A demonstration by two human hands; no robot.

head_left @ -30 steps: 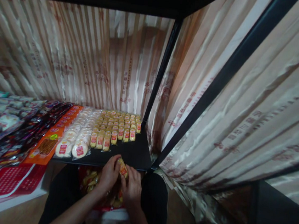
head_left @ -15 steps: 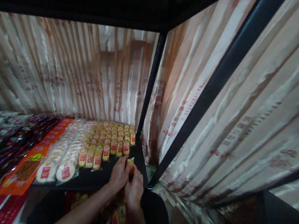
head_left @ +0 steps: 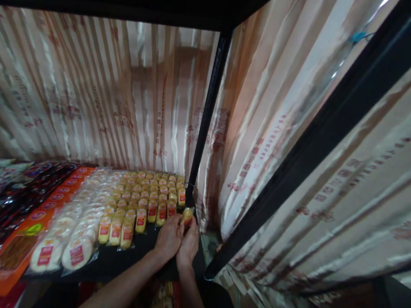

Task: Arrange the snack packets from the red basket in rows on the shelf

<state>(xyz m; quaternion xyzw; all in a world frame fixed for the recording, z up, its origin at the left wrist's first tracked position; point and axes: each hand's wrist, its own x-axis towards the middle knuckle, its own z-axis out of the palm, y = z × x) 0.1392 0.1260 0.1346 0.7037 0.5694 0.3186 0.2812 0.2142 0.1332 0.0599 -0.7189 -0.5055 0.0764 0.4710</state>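
Between my two hands is a small yellow packaged cake [head_left: 187, 216] in a clear wrapper, held over the right end of the dark shelf [head_left: 144, 251]. My left hand [head_left: 169, 237] is closed at its left side, and my right hand [head_left: 189, 240] wraps it from the right. My fingers hide most of its lower part. Just left of my hands stand rows of similar yellow packaged cakes [head_left: 141, 220] with red labels. Below my forearms, more yellow packets [head_left: 163, 304] lie in a container that is partly hidden.
Left of the cakes lie round white wrapped cakes [head_left: 78, 253], orange packs [head_left: 15, 251] and dark shiny packets [head_left: 4, 216]. A black post [head_left: 210, 110] rises at the shelf's back corner. Another slanted post [head_left: 302, 144] stands to the right, before printed curtains [head_left: 150, 119].
My hands and the held cake have moved slightly right and toward the back corner post. The view has shifted a little, and the rows of cakes look unchanged.
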